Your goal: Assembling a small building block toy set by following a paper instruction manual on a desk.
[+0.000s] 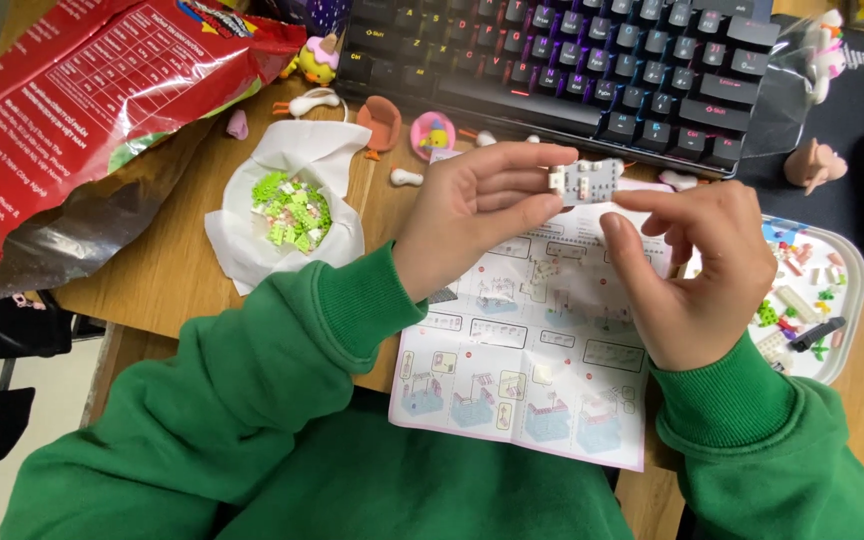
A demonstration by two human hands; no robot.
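White brick assembly (587, 181), held above the instruction sheet (527, 350), is pinched at its end by the left hand (472, 215) while the right hand (697, 270) fingertips close on it, so a piece could be popped loose by uneven pressure.

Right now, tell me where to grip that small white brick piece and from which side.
Pinch the white brick piece by its short ends. The left hand already grips its left end, so come in from the right, where the right hand sits just below it. It lies flat and long.
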